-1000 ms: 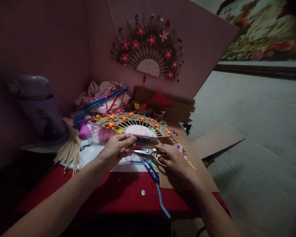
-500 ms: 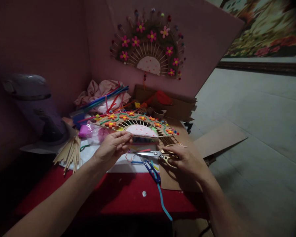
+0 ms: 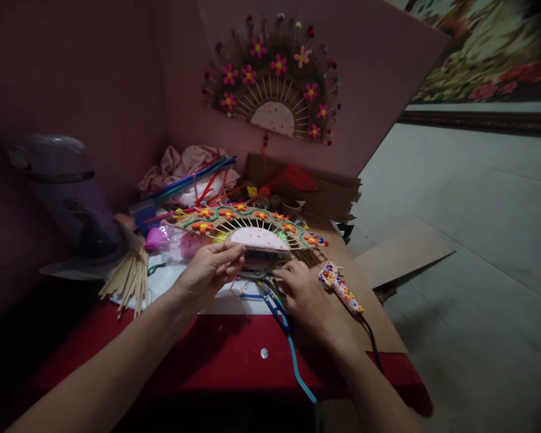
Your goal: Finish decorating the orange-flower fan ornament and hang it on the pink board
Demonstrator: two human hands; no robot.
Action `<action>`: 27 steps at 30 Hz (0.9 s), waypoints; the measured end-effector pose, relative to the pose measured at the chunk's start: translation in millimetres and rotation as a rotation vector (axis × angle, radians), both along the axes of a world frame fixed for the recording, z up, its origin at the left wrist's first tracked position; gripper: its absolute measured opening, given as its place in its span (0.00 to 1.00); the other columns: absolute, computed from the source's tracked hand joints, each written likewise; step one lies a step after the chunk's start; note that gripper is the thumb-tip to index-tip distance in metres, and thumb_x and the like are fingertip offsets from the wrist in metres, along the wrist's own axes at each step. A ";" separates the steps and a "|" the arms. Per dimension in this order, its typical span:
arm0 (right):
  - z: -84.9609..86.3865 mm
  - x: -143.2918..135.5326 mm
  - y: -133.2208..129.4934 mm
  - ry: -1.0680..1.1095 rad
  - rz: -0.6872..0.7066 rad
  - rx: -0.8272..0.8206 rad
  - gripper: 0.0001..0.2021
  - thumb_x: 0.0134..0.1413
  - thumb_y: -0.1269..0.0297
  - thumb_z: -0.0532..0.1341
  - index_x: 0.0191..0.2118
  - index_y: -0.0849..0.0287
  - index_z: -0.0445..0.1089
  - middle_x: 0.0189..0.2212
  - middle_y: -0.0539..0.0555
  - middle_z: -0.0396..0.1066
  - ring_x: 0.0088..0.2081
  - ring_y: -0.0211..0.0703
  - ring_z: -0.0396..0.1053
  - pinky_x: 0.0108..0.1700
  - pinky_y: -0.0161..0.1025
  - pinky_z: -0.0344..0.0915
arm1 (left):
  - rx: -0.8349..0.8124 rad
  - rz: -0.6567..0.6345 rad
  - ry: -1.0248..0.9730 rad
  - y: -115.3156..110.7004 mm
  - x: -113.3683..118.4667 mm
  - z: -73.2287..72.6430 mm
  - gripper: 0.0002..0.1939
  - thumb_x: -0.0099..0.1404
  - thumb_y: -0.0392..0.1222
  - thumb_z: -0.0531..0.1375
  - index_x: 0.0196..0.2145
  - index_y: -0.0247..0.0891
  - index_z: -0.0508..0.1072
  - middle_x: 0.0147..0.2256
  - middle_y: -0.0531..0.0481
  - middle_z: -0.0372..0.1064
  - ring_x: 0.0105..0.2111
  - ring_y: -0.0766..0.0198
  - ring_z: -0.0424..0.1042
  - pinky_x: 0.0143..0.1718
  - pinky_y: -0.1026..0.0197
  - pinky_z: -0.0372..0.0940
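A half-round fan decoration (image 3: 259, 237) with orange flowers and a green wavy trim lies over the craft supplies. My left hand (image 3: 214, 267) pinches at the lower left of its white dotted centre; what lies between the fingertips is too small to make out. Below those fingertips is an orange strand (image 3: 234, 290) with a purple bead. My right hand (image 3: 297, 291), fingers bent, is low over the table at the gold-handled scissors (image 3: 270, 279), whose handles it largely covers. Blue-handled scissors (image 3: 275, 307) and a light-blue pipe cleaner (image 3: 297, 367) lie beside it.
A flower-patterned glue gun (image 3: 341, 287) lies on cardboard (image 3: 379, 331) at right. Wooden sticks (image 3: 128, 276) and a purple flask (image 3: 72, 204) stand out at left. Pipe cleaners (image 3: 189, 180) and cloth are behind. A pink-flowered fan (image 3: 277, 66) hangs above the red table (image 3: 225, 361).
My right hand has moved left and down with the gold-handled scissors, uncovering the glue gun. My left hand keeps its pinch in nearly the same place.
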State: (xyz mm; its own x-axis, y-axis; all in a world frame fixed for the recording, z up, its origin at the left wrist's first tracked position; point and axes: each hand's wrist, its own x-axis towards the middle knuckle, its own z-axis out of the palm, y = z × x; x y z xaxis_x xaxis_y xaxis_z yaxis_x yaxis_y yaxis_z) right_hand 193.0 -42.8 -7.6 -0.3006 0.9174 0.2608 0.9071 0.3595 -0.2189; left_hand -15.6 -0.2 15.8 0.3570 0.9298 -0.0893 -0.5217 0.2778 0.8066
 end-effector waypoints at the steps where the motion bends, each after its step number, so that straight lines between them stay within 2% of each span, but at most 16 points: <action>1: 3.6 -6.6 -8.3 -0.052 -0.015 -0.044 0.09 0.58 0.72 0.56 0.42 0.58 0.72 0.40 0.57 0.70 0.46 0.46 0.64 0.48 0.43 0.62 | -0.005 -0.004 0.003 -0.4 0.4 0.3 0.12 0.50 0.37 0.70 0.27 0.27 0.72 0.23 0.51 0.66 0.14 0.81 0.52 0.12 0.75 0.44; 3: 7.6 -18.8 -22.5 -0.168 -0.054 -0.125 0.06 0.58 0.64 0.59 0.38 0.59 0.70 0.38 0.57 0.71 0.41 0.48 0.66 0.42 0.42 0.63 | -0.009 -0.006 0.009 -1.0 1.0 0.2 0.12 0.49 0.37 0.70 0.27 0.27 0.72 0.23 0.50 0.66 0.15 0.81 0.53 0.13 0.75 0.45; 4: 7.7 -23.8 -27.4 -0.215 -0.079 -0.141 0.06 0.57 0.65 0.59 0.39 0.59 0.69 0.39 0.58 0.70 0.41 0.49 0.66 0.40 0.43 0.63 | -0.009 -0.006 0.011 -1.1 1.3 -0.3 0.12 0.49 0.37 0.70 0.27 0.27 0.73 0.23 0.50 0.66 0.15 0.80 0.54 0.14 0.75 0.47; 7: 3.3 -33.1 -32.4 -0.319 -0.095 -0.161 0.08 0.56 0.74 0.55 0.41 0.61 0.68 0.38 0.60 0.70 0.39 0.50 0.68 0.37 0.42 0.62 | -0.005 -0.012 0.021 -0.7 1.7 -3.0 0.11 0.49 0.36 0.70 0.26 0.28 0.73 0.23 0.50 0.67 0.16 0.79 0.56 0.15 0.75 0.49; 11: -0.7 -33.7 -30.3 -0.354 -0.096 -0.187 0.16 0.50 0.84 0.49 0.38 0.62 0.67 0.37 0.62 0.69 0.37 0.49 0.68 0.33 0.40 0.60 | 0.017 -0.035 0.048 -0.3 2.3 -5.8 0.12 0.50 0.39 0.70 0.27 0.29 0.73 0.23 0.50 0.67 0.15 0.80 0.54 0.14 0.74 0.46; 14: 2.1 -27.6 -33.3 -0.227 -0.113 -0.203 0.16 0.50 0.84 0.48 0.38 0.61 0.65 0.36 0.60 0.70 0.34 0.47 0.69 0.32 0.40 0.60 | 0.021 -0.054 0.058 -0.9 3.3 -5.4 0.14 0.49 0.41 0.70 0.28 0.29 0.73 0.23 0.50 0.67 0.14 0.80 0.53 0.13 0.74 0.44; 17: 5.3 -22.2 -39.0 0.033 -0.157 -0.149 0.14 0.57 0.80 0.47 0.44 0.60 0.64 0.35 0.58 0.72 0.35 0.47 0.70 0.35 0.40 0.62 | -0.002 -0.055 0.058 -2.1 4.3 -3.6 0.14 0.48 0.40 0.70 0.29 0.29 0.73 0.23 0.50 0.67 0.14 0.80 0.53 0.13 0.74 0.43; 21: 7.3 -26.4 -41.1 0.316 -0.147 0.024 0.14 0.65 0.67 0.46 0.51 0.59 0.62 0.44 0.60 0.71 0.45 0.49 0.70 0.44 0.42 0.65 | -0.034 -0.045 0.062 -3.2 4.9 -2.6 0.14 0.48 0.39 0.70 0.29 0.29 0.73 0.23 0.49 0.68 0.15 0.79 0.56 0.13 0.74 0.45; 23: 9.1 -32.5 -38.8 0.343 -0.145 0.086 0.16 0.66 0.63 0.45 0.53 0.59 0.63 0.47 0.61 0.70 0.48 0.50 0.69 0.46 0.44 0.65 | -0.035 -0.053 0.065 -3.4 5.1 -3.7 0.14 0.48 0.39 0.70 0.29 0.29 0.73 0.23 0.49 0.68 0.15 0.78 0.57 0.14 0.74 0.46; 27: 13.3 -45.6 -31.1 0.347 -0.132 0.099 0.18 0.67 0.62 0.44 0.55 0.60 0.63 0.46 0.62 0.70 0.48 0.50 0.69 0.47 0.45 0.65 | -0.005 -0.078 0.072 -4.1 6.4 -7.7 0.12 0.49 0.39 0.70 0.29 0.30 0.74 0.23 0.49 0.69 0.16 0.77 0.58 0.15 0.72 0.52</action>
